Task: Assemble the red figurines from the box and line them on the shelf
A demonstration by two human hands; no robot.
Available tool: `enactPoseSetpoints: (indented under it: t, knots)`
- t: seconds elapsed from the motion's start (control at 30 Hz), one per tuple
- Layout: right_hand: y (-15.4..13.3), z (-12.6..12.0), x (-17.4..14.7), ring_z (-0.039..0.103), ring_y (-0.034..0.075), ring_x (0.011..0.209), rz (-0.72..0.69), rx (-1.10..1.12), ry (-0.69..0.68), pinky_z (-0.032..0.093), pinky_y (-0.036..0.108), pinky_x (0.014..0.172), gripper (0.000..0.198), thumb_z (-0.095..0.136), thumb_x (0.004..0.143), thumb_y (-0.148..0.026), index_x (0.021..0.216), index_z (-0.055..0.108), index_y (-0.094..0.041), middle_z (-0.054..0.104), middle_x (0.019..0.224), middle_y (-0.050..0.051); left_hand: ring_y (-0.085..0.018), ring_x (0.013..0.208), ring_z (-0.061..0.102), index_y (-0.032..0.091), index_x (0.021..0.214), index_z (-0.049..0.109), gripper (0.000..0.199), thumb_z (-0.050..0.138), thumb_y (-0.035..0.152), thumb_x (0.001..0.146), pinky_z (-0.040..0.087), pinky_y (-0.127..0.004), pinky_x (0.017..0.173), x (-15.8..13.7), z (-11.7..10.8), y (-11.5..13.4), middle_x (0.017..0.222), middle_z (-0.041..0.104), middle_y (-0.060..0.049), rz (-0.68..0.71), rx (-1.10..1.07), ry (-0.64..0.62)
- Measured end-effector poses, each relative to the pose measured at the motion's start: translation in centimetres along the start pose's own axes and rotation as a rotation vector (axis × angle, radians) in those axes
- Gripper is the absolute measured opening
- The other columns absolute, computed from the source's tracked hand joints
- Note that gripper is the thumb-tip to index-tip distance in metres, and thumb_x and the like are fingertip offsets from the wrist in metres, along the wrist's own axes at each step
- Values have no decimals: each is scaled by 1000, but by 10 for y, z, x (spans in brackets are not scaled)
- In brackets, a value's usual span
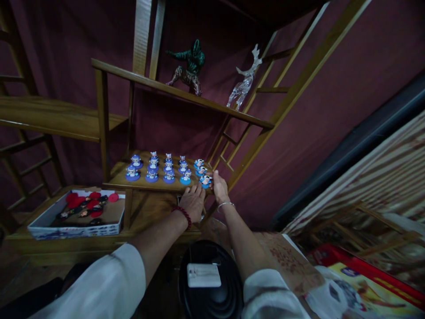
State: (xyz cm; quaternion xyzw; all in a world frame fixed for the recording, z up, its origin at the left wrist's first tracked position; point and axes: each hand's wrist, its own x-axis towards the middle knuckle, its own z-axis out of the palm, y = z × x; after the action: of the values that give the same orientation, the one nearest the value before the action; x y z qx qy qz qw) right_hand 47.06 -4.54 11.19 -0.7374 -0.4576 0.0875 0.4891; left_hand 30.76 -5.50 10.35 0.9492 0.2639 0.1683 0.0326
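Observation:
Small figurines on round bases stand in rows on a low wooden shelf (156, 186). Most are purple and white, such as the front-left figurine (132, 174); the right-hand column has blue bases and pink and dark tops. My left hand (193, 203), with a red bead bracelet, lies at the shelf's front edge, fingers stretched toward the front-right figurine (205, 181). On the right side of that same figurine, my right hand (220, 188), with a silver bangle, is closed in against it, thumb up. Its other fingers are partly hidden.
An open box (76, 231) with red-based figurines sits lower left. Above, a board (179, 92) carries a dark crouching statue (189, 66) and a clear deer (244, 84). A black round stool (212, 305) with a white device (203, 275) stands below my arms.

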Motion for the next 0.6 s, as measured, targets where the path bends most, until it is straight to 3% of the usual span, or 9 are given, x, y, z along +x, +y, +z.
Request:
enactPoseSetpoints:
  t: [0.2, 0.6]
  knots:
    - [-9, -3, -6, 50, 13, 50, -4, -85, 11, 41, 28, 61, 69, 16, 78, -67, 91, 68, -24, 63, 64, 0, -28, 122, 26, 5, 129, 27, 78, 58, 26, 61, 25, -41, 97, 0, -2, 0, 141, 21, -19, 0, -4, -22]
    - [-1, -2, 2, 51, 12, 52, -18, 1, -55, 41, 25, 55, 69, 19, 78, -67, 93, 68, -20, 63, 65, 2, -27, 117, 31, 3, 130, 29, 70, 49, 24, 67, 27, -40, 95, 3, 0, -1, 140, 26, -17, -2, 16, -4]
